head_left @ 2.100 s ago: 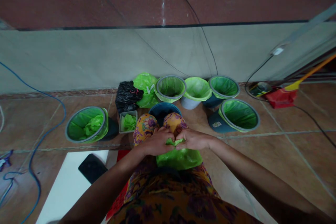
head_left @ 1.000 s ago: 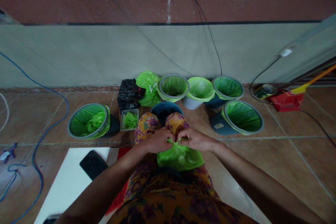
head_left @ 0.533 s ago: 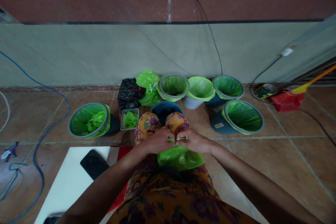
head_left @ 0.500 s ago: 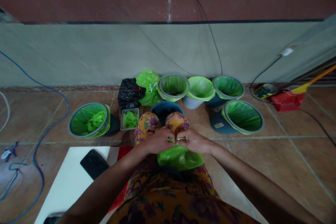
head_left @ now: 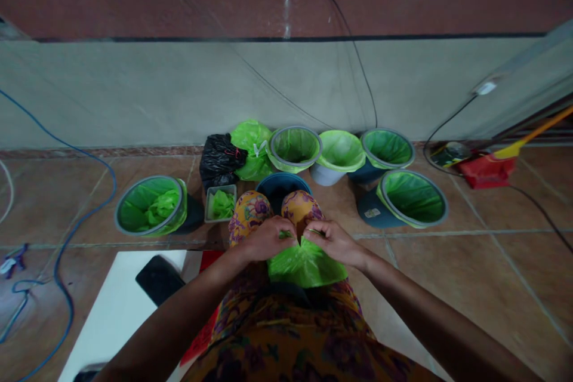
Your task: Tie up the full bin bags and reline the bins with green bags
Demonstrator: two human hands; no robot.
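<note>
A green bag [head_left: 308,265] stretches over my lap [head_left: 250,277], pinched at its upper edge by both my hands, well above the tiled floor [head_left: 483,292]. My left hand [head_left: 271,240] has thumb and fingers pressed together on one side of that edge, a scrap of green showing in the grip; my right hand [head_left: 335,245] pinches the other side the same way. The bag lies directly below the fingers and on my body's side of them, its long axis running left to right, roughly level. A V-shaped notch parts its top edge midway between the hands, which stand just apart. Both touch the plastic, so neither is the nearer by contact, though the bag's middle sits slightly toward my right. Whether it holds anything, I cannot tell. Beyond my knees [head_left: 250,209] stands a blue bin [head_left: 280,185], its inside too dark to read. To its left sit a tub [head_left: 209,215] with crumpled green plastic and, behind that, a black bag [head_left: 219,161] beside a tied bag [head_left: 250,158]. One lined bin [head_left: 194,215] stands well off to my left; a phone [head_left: 160,279] rests on a white panel [head_left: 107,304] near my left forearm.
</note>
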